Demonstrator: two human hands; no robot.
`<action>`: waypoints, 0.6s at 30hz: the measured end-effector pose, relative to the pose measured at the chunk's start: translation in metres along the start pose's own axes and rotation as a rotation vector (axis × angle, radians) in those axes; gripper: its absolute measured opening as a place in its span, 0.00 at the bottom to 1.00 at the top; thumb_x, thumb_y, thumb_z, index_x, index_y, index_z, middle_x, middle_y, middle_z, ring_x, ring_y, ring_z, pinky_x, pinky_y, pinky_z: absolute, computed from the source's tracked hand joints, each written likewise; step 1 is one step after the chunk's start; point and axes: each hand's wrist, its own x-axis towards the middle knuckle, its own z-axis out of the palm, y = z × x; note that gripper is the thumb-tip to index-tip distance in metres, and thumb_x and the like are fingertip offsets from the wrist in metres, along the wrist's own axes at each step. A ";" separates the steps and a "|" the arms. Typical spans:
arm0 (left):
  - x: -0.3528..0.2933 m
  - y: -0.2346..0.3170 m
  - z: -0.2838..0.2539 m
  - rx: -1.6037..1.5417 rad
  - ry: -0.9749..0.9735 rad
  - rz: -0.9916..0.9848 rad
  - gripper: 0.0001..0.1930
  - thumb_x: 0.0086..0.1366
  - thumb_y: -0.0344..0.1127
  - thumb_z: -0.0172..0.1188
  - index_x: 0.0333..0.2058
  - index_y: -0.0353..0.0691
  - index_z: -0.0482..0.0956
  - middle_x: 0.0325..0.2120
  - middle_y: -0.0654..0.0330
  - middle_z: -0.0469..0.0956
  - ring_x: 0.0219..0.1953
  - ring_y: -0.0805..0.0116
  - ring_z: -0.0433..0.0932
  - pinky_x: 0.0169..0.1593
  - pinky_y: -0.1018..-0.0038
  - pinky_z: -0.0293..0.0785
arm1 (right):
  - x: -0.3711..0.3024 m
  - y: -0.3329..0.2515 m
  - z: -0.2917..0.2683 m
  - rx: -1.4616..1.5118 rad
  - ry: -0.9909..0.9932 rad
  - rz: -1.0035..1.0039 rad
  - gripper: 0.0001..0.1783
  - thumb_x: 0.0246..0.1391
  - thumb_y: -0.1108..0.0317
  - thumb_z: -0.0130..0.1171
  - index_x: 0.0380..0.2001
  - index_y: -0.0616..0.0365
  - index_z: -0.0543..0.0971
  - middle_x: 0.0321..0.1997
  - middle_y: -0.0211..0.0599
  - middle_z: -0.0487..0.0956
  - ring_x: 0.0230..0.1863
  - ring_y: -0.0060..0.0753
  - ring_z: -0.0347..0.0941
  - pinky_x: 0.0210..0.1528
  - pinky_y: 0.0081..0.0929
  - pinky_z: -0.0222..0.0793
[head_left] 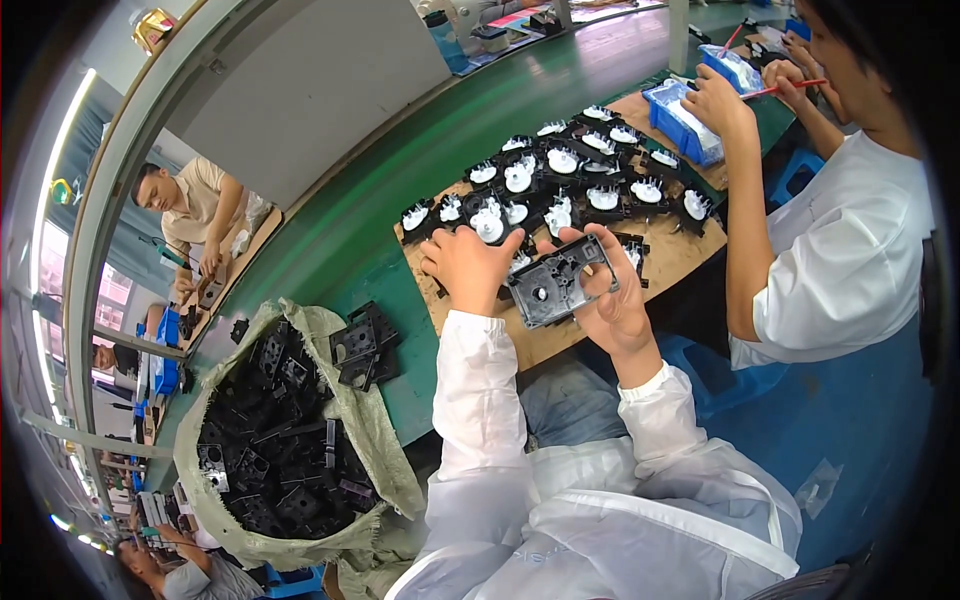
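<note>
Right hand [618,300] grips black plastic frame [558,283], no gear yet; left hand [472,268] curled at board [560,335] near edge. Approx. twenty geared frames [560,175] done; sack [285,440] still full.

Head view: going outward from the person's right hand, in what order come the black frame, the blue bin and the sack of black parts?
1. Black frame, held in the right hand.
2. Blue bin, farther up the bench, right side.
3. Sack, far left, beside the bench.
</note>
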 end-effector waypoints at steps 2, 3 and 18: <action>0.002 -0.003 0.003 -0.021 0.075 0.023 0.34 0.48 0.61 0.68 0.36 0.29 0.81 0.42 0.42 0.70 0.44 0.46 0.61 0.53 0.53 0.57 | -0.003 0.001 -0.001 -0.004 0.003 -0.006 0.46 0.51 0.62 0.71 0.69 0.50 0.56 0.71 0.49 0.60 0.71 0.60 0.56 0.66 0.56 0.63; 0.004 -0.004 0.004 -0.032 0.114 0.034 0.34 0.48 0.61 0.68 0.37 0.29 0.81 0.42 0.43 0.70 0.44 0.46 0.62 0.53 0.53 0.57 | -0.004 0.002 -0.001 -0.007 0.004 -0.010 0.46 0.51 0.63 0.71 0.68 0.49 0.56 0.71 0.49 0.59 0.71 0.61 0.56 0.66 0.57 0.63; -0.048 -0.095 -0.076 -0.957 0.000 0.332 0.31 0.46 0.40 0.74 0.48 0.30 0.77 0.44 0.53 0.76 0.42 0.60 0.74 0.49 0.70 0.70 | 0.004 -0.004 0.008 -0.207 -0.044 0.061 0.33 0.57 0.63 0.58 0.64 0.55 0.60 0.49 0.48 0.75 0.49 0.50 0.75 0.46 0.31 0.74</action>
